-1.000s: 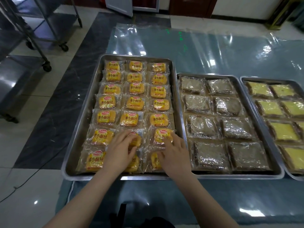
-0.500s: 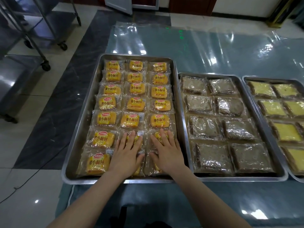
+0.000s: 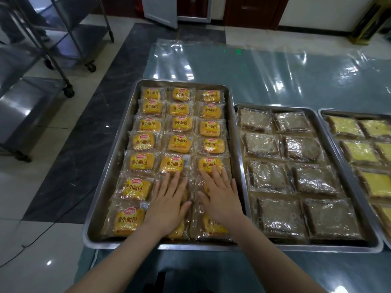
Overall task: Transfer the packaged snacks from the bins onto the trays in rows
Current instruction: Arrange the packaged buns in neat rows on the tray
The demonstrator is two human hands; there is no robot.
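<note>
A steel tray (image 3: 110, 166) on the left holds several rows of yellow packaged buns (image 3: 179, 140), three across. My left hand (image 3: 168, 203) lies flat, fingers spread, on the middle-column packets of the two nearest rows. My right hand (image 3: 221, 195) lies flat on the right-column packets beside it, fingertips touching a bun packet (image 3: 210, 164) one row further back. Neither hand grips anything. The packets under the palms are mostly hidden.
A second steel tray (image 3: 364, 240) to the right holds brown packaged cakes (image 3: 262, 144) in two columns. A third tray (image 3: 323, 115) at the far right holds yellow-green cakes (image 3: 359, 152). Clear plastic sheeting (image 3: 254, 66) covers the table. A wheeled steel rack (image 3: 42, 49) stands at the left.
Both hands went from curled fingers on the nearest packets to flat open palms, and slid slightly away from me, up the tray.
</note>
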